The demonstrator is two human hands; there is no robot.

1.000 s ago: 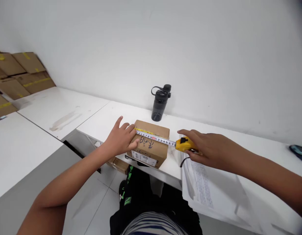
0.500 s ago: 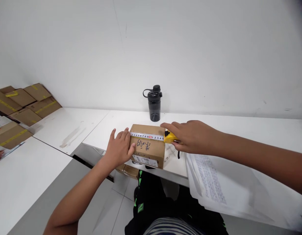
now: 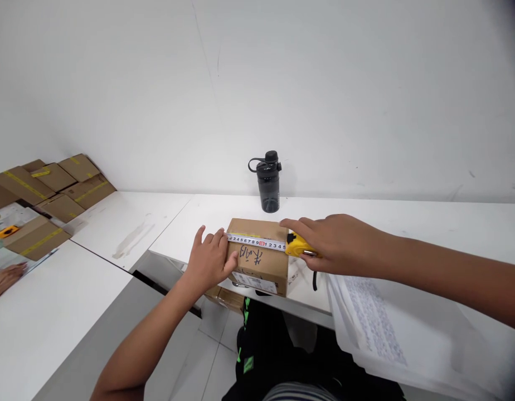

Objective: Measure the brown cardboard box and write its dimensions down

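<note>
A small cardboard box (image 3: pixel 257 260) with dark handwriting on top and a white label on its near side sits at the front edge of the white table. A white tape measure blade (image 3: pixel 256 241) stretches across its top from left to right. My left hand (image 3: pixel 210 257) grips the box's left edge at the blade's end, thumb on the near corner; the blade's tip is hidden. My right hand (image 3: pixel 336 243) is closed round the yellow tape measure case (image 3: pixel 298 245) at the box's right edge, forefinger reaching along the far right corner.
Behind the box stands a dark shaker bottle (image 3: pixel 269 182). White papers or plastic sheets (image 3: pixel 378 323) lie to the right. Several taped cartons (image 3: pixel 57 184) are stacked at far left, near another person's hand (image 3: pixel 9 275) and an orange-yellow tool (image 3: pixel 6 231).
My view has shifted slightly, so everything sits a little lower and further right. Both hands keep their hold, and the blade stays stretched over the box.
</note>
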